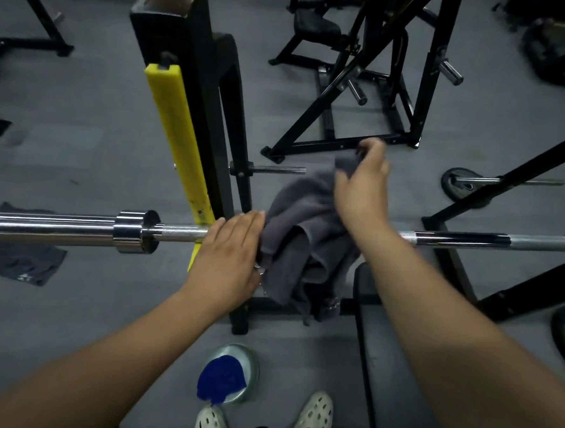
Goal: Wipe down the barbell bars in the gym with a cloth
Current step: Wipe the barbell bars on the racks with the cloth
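A chrome barbell bar point(180, 233) runs left to right across the view, resting on a black rack with a yellow guard point(177, 134). A grey cloth point(304, 221) hangs draped over the bar's middle. My left hand point(230, 253) lies flat on the bar at the cloth's left edge, fingers together and straight, touching the fabric. My right hand point(364, 182) is raised beyond the bar and pinches the cloth's upper corner, lifting it. The bar section under the cloth is hidden.
A black bench pad point(385, 346) runs toward me on the right. A metal bowl with a blue cloth point(228, 374) sits on the floor by my white shoes. A dark rag point(23, 264) lies on the floor left. Black machine frames point(365, 86) and weight plates point(464, 187) stand behind.
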Demonstrator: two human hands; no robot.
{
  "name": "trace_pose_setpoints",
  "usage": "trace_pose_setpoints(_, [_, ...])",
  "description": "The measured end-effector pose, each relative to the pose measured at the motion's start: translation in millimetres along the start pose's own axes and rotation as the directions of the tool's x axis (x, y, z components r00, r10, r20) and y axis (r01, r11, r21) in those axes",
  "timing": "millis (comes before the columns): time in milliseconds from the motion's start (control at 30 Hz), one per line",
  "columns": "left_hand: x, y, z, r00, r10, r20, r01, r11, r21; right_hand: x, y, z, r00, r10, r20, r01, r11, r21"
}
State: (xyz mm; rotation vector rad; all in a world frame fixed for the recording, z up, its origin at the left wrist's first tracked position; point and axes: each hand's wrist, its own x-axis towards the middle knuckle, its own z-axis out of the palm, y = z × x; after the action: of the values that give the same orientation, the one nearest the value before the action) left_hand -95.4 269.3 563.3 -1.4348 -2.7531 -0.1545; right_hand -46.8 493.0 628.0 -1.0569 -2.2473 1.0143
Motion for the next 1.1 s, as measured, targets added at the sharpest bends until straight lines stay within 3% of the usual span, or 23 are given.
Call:
trace_pose_setpoints(33, [-0.2,0.8,-1.3,1.0,-0.001,0.013,0.001,1.0,0.0,-10.4,10.8,-0.4,0.996,-0.091,-0.008,0.087,0.971,-0.225])
trace_pose_setpoints(67, [-0.1,1.6,-2.0,1.0,-0.001,0.024,0.001,1.0,-0.001,-23.0,18.8,-0.1,0.982,-0.182,0.049,0.188,0.93,-0.316])
trace_pose_setpoints(133, [0.6,3.5,-2.4,0.999,0.001,0.036,-0.001,1.0,0.007,-49.7,26.8,0.1,0.927,-0.252,0.277,0.34,0.877,-0.339])
trace_pose_setpoints(233, [3.2,8.8,-2.9,0.999,-0.002,0.047,0.0,1.0,0.03,-62.1,38.5,11.3,0.848,-0.251,0.467,0.516,0.595,-0.616])
trace_pose_setpoints(300, [5.8,12.6,-3.1,0.999,-0.008,0.054,0.006,0.999,0.038,-47.7,33.6,14.4,0.834,-0.185,0.52,0.528,0.543,-0.653])
trace_pose_setpoints(433, [12.8,21.7,-2.0,0.998,0.033,0.054,-0.034,0.999,0.018,-26.3,51.1,-13.2,0.78,-0.22,0.586,0.59,0.57,-0.571])
trace_pose_setpoints(567, [24.6,41.7,0.0,0.995,0.096,0.042,-0.097,0.995,0.013,-27.3,95.8,-65.4,0.849,-0.274,0.453,0.521,0.586,-0.621])
trace_pose_setpoints(700, [47.0,81.2,5.0,0.988,0.141,0.055,-0.139,0.989,-0.042,-62.4,96.2,-42.5,0.868,-0.378,0.321,0.492,0.737,-0.463])
trace_pose_setpoints(800, [60.4,104.6,9.2,0.987,0.16,0.035,-0.159,0.987,-0.037,-43.9,122.9,-62.5,0.892,-0.438,0.112,0.439,0.783,-0.441])
trace_pose_setpoints(900, [69.1,126.5,13.2,0.977,0.208,0.044,-0.208,0.978,0.004,-12.2,158.7,-103.3,0.94,-0.334,-0.064,0.263,0.832,-0.489])
trace_pose_setpoints(1033, [80.0,155.2,16.8,0.983,0.175,0.047,-0.176,0.984,0.032,-6.7,165.3,-109.3,0.994,-0.07,-0.078,0.034,0.919,-0.394])
trace_pose_setpoints(1100, [86.1,164.1,18.4,0.99,0.139,0.029,-0.14,0.989,0.039,-12.6,158.1,-99.7,0.991,-0.093,-0.095,0.045,0.906,-0.421])
